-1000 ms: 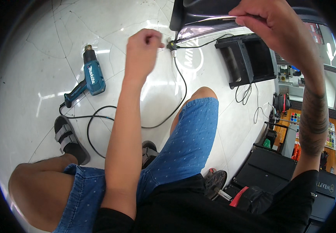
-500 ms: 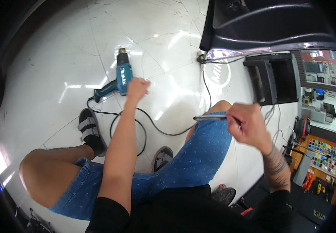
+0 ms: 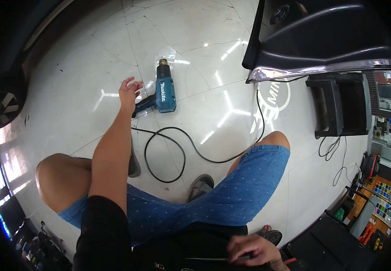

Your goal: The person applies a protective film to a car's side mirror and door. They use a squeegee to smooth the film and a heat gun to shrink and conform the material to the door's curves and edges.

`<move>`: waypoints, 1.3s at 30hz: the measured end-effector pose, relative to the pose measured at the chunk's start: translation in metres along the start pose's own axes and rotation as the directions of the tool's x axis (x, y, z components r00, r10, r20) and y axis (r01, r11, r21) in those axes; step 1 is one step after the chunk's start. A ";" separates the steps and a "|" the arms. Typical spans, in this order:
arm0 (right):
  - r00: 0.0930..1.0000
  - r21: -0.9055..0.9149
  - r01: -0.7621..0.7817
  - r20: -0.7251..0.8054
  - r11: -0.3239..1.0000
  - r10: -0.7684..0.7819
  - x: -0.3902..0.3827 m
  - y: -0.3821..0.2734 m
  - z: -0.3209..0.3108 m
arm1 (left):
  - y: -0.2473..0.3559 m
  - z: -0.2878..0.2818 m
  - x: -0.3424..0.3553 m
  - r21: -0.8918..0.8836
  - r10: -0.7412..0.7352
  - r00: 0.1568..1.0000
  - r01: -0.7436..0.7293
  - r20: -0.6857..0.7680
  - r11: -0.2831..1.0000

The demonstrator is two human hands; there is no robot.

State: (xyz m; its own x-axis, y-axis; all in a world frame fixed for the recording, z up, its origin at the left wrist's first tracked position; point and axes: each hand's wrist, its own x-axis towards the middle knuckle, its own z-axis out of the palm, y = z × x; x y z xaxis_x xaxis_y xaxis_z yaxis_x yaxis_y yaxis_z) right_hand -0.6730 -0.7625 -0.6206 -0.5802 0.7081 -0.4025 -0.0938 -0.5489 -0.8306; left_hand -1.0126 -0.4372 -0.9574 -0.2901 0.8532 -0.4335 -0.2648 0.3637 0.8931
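Observation:
A teal and black heat gun (image 3: 165,92) lies on its side on the pale floor, nozzle pointing away from me. My left hand (image 3: 131,92) is over the floor just left of it, close to its handle (image 3: 146,106). Its fingers are spread and slightly bent, and I see nothing in them. Low in front of my black shirt, my right hand (image 3: 252,250) is closed on a slim silver pen-like tool (image 3: 204,259). Only a thin line of that tool shows, and the hand is somewhat blurred.
The heat gun's black cord (image 3: 184,174) loops across the tiles toward my knee. A glossy black car panel (image 3: 322,40) juts in at the far right. Beyond it stands a black stool-like step (image 3: 340,106). A bench (image 3: 383,198) with colour swatches is at right.
My right hand has dropped from above my knee to my torso with the slim tool. My left hand has moved left off the heat gun, its fingers now opened. The whole view has shifted.

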 end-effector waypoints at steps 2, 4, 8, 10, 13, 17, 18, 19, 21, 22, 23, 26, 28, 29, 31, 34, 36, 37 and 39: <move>0.985 0.256 -0.012 0.168 0.967 -0.032 -0.021 0.003 -0.016 | -0.026 -0.049 0.039 0.284 0.034 0.983 -0.085 0.179 0.955; 0.880 0.270 -0.064 0.470 0.961 -0.073 -0.035 0.020 -0.049 | -0.055 -0.076 0.048 0.839 -0.109 0.934 -0.249 0.340 0.484; 0.831 0.429 0.068 0.475 0.901 -0.289 -0.012 0.011 -0.032 | -0.046 0.027 -0.025 0.897 -0.218 0.923 -0.366 0.316 -0.248; 0.783 0.492 0.185 0.449 0.851 -0.430 0.008 -0.012 -0.029 | -0.063 0.012 -0.015 0.931 -0.168 0.932 -0.344 0.322 -0.119; 0.643 0.732 0.227 0.383 0.643 -0.663 0.042 -0.060 -0.020 | -0.070 -0.010 -0.010 0.893 -0.177 0.876 -0.446 0.449 0.063; 0.372 0.778 0.103 0.547 0.619 -0.750 0.047 -0.085 -0.027 | -0.019 0.017 -0.004 0.756 -0.189 0.735 -0.608 0.651 0.243; 0.353 0.745 0.107 0.590 0.658 -0.726 0.045 -0.088 -0.031 | 0.001 0.030 -0.005 0.721 -0.162 0.709 -0.634 0.687 0.279; 0.328 0.718 0.089 0.633 0.690 -0.701 0.040 -0.091 -0.036 | 0.016 0.030 -0.011 0.702 -0.143 0.698 -0.641 0.701 0.311; 0.293 0.669 0.037 0.703 0.742 -0.648 0.039 -0.095 -0.045 | 0.043 0.009 -0.015 0.715 -0.053 0.757 -0.589 0.651 0.377; 0.323 0.633 0.101 0.709 0.768 -0.627 0.030 -0.094 -0.047 | 0.081 0.043 -0.018 0.751 -0.134 0.783 -0.512 0.608 0.416; 0.327 0.595 0.102 0.737 0.797 -0.592 0.027 -0.097 -0.054 | 0.111 0.045 -0.026 0.800 -0.130 0.828 -0.468 0.545 0.376; 0.437 0.455 0.164 0.762 0.875 -0.478 0.018 -0.096 -0.057 | 0.196 0.066 -0.046 0.856 -0.166 0.861 -0.419 0.480 0.303; 0.528 0.347 0.202 0.749 0.916 -0.400 0.012 -0.090 -0.056 | 0.246 0.064 -0.084 0.843 -0.108 0.872 -0.421 0.478 0.335; 0.569 0.252 0.232 0.748 0.939 -0.342 0.016 -0.091 -0.054 | 0.266 0.057 -0.105 0.801 -0.086 0.874 -0.394 0.478 0.451; 0.706 0.079 0.309 0.649 0.948 -0.284 0.016 -0.088 -0.040 | 0.296 0.031 -0.136 0.664 -0.087 0.853 -0.332 0.514 0.670; 0.802 -0.157 0.206 0.592 0.966 -0.076 0.023 -0.081 -0.038 | 0.324 -0.001 -0.220 0.410 -0.046 0.780 -0.277 0.623 0.869; 0.695 -0.238 0.086 0.710 0.967 0.112 0.043 -0.079 -0.049 | 0.311 0.008 -0.248 0.257 -0.010 0.696 -0.251 0.718 0.933; 0.693 -0.230 0.088 0.713 0.969 0.106 0.052 -0.074 -0.059 | 0.303 0.007 -0.256 0.207 -0.044 0.675 -0.164 0.736 0.965; 0.826 -0.306 0.146 0.561 0.941 0.054 0.070 -0.051 -0.079 | 0.292 0.004 -0.276 0.170 -0.094 0.664 -0.050 0.742 0.984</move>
State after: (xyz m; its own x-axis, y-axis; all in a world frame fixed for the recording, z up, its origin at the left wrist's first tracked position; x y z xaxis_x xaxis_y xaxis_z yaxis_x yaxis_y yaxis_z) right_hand -0.6452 -0.6503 -0.6369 -0.9382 0.3059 -0.1618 0.0748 -0.2773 -0.9579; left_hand -1.0065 -0.5653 -0.5761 0.5146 0.8096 -0.2824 -0.0901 0.3786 0.9212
